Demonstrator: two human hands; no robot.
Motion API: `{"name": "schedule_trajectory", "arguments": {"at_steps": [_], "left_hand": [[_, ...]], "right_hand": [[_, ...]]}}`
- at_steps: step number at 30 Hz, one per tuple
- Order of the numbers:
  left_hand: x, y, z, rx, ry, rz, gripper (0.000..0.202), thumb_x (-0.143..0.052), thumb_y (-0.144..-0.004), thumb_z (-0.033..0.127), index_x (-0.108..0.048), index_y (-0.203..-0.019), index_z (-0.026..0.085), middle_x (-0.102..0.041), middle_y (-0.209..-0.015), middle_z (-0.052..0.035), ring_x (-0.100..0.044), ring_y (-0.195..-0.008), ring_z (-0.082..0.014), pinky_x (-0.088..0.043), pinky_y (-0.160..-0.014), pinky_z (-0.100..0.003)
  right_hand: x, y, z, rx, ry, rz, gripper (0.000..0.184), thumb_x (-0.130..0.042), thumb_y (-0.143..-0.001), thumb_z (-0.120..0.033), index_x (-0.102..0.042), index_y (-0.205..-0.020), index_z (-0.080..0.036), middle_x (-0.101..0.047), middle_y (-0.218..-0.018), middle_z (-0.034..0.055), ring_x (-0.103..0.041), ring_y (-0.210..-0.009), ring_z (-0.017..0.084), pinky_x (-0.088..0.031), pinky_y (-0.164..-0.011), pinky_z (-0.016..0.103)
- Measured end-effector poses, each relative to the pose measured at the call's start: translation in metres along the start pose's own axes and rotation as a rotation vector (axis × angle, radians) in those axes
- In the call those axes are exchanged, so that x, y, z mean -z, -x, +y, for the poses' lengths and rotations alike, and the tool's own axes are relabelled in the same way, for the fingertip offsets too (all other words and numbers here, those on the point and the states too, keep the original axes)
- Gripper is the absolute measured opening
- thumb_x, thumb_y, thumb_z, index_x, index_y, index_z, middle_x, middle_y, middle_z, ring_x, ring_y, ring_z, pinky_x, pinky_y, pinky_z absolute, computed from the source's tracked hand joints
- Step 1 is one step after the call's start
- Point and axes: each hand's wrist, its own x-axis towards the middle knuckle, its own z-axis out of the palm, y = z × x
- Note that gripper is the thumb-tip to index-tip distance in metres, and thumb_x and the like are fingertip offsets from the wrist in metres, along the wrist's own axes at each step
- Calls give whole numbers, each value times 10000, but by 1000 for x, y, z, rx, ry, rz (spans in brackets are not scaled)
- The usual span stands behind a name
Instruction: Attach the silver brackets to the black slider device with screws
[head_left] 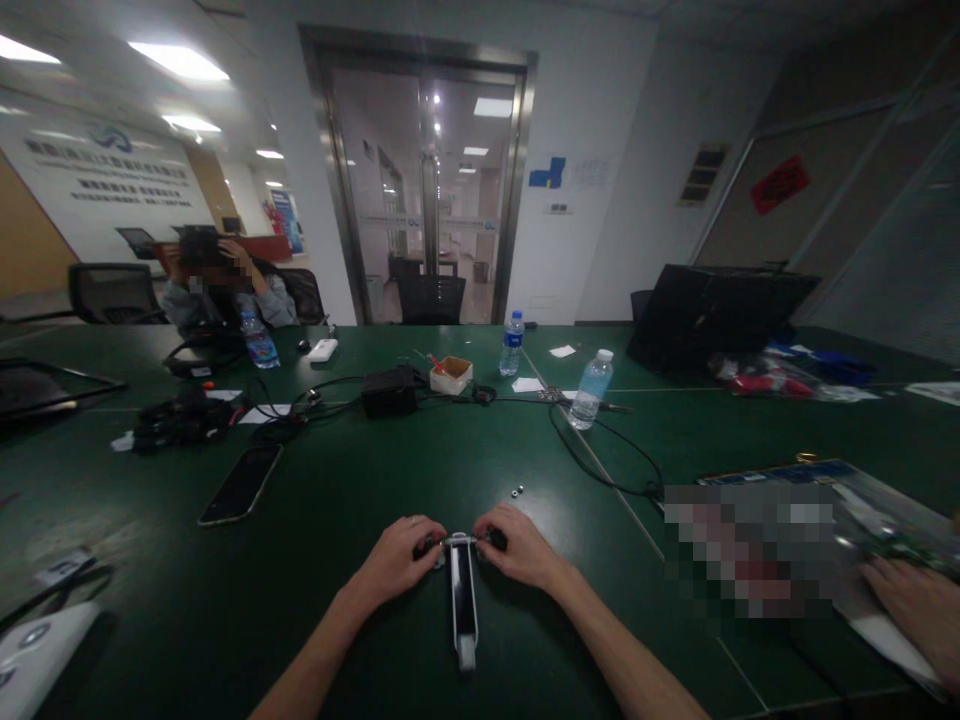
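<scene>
In front of me is a small, narrow toy scooter (464, 590) with a white frame and a black deck strip, its long end pointing towards me. A thin crossbar with dark ends spans its far end. My left hand (401, 555) is closed around the dark left end of that bar. On the opposite side, my right hand (519, 545) pinches the dark right end. My fingers partly hide both ends. Just beyond my right hand lie small silver metal pieces (517, 491), too small to name.
A phone (241, 484) lies to the left. Further off are a black adapter (389, 392), a small box (451, 376), cables and water bottles (590, 390). At right, another person's hand (911, 600) rests by a partly blurred tray. Another person (225, 285) sits across the table.
</scene>
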Motion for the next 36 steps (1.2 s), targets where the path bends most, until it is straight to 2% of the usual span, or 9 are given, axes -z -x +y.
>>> {"name": "schedule_trajectory", "arguments": {"at_steps": [5, 10, 14, 20, 24, 30, 36], "left_hand": [[-1, 1, -3, 6, 1, -22, 189, -506, -924, 272, -627, -1060, 225, -636, -1016, -30, -564, -891, -184, -437, -804, -300], [0, 2, -2, 32, -1, -53, 203, -482, -938, 283, -620, -1074, 223, -630, -1039, -31, -561, -916, -187, -438, -813, -305], [2, 2, 1, 32, -11, -55, 208, -467, -946, 277, -618, -1077, 222, -627, -1051, -29, -562, -933, -191, -435, -828, -313], [1, 2, 1, 29, -12, -48, 208, -473, -937, 269, -624, -1070, 215, -629, -1018, -32, -557, -897, -186, -437, -817, -315], [2, 3, 2, 35, -7, -48, 214, -467, -942, 281, -625, -1073, 221, -629, -1022, -28, -558, -897, -186, -439, -814, -312], [2, 2, 1, 24, -10, -43, 203, -466, -941, 271, -623, -1058, 218, -634, -1021, -31, -566, -915, -185, -439, -822, -308], [1, 2, 1, 30, -4, -43, 204, -465, -943, 283, -622, -1058, 225, -633, -1038, -28, -569, -929, -189, -441, -817, -305]], "right_hand": [[1, -1, 8, -56, 81, 131, 118, -562, -826, -161, -625, -924, -178, -654, -927, 56, -566, -905, 197, -431, -861, 347], [2, 1, 29, -188, 275, 216, 248, -517, -852, -143, -612, -1078, -180, -613, -1062, 102, -522, -1019, 243, -429, -904, 384], [2, 3, 42, -278, 379, 162, 249, -522, -872, -168, -639, -1090, -194, -594, -1085, 116, -510, -1021, 257, -440, -885, 374], [3, 2, 40, -333, 383, 82, 287, -427, -902, -90, -677, -1020, -165, -620, -1013, 119, -528, -983, 244, -441, -880, 347], [5, 2, 38, -339, 327, 67, 301, -423, -890, -62, -671, -1020, -172, -629, -1017, 106, -554, -965, 219, -443, -873, 313], [7, 3, 36, -348, 299, 76, 225, -470, -906, -132, -660, -1014, -186, -637, -1008, 95, -560, -987, 221, -435, -875, 318], [6, 1, 29, -275, 184, 20, 127, -529, -910, -191, -656, -917, -185, -643, -961, 74, -561, -964, 206, -438, -862, 306]]}}
